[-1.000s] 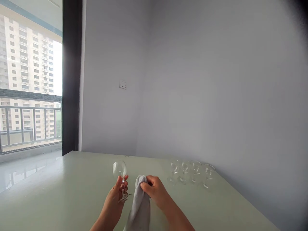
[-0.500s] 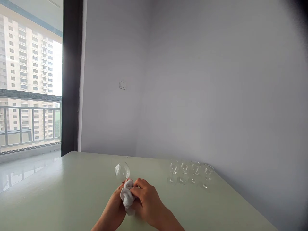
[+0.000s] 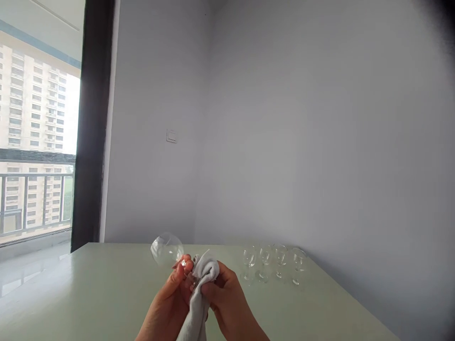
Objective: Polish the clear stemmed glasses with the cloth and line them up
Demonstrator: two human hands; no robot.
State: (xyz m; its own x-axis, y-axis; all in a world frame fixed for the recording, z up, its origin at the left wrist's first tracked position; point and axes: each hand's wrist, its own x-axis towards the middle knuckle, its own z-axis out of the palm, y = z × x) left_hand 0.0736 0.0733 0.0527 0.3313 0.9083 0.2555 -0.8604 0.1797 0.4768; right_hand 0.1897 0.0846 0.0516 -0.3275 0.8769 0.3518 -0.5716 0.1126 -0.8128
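A clear wine glass (image 3: 167, 248) is held tilted over the table, its bowl pointing up and to the left. The fingers of my left hand (image 3: 171, 293) are closed around its stem, just below the bowl. My right hand (image 3: 231, 296) grips a white cloth (image 3: 199, 298) that is bunched around the foot end of the glass. One end of the cloth hangs down toward the bottom edge of the view. The cloth and fingers hide most of the foot.
Several stemmed glasses, among them an upright glass (image 3: 297, 265), stand in a row at the table's back right. The pale green table (image 3: 88, 293) meets a grey wall (image 3: 284, 118). On the left is a large window (image 3: 35, 142) with a railing.
The glass has risen and tipped further left, so more of its bowl shows. The cloth has opened out and hangs lower, now about the foot. The view has tilted up slightly.
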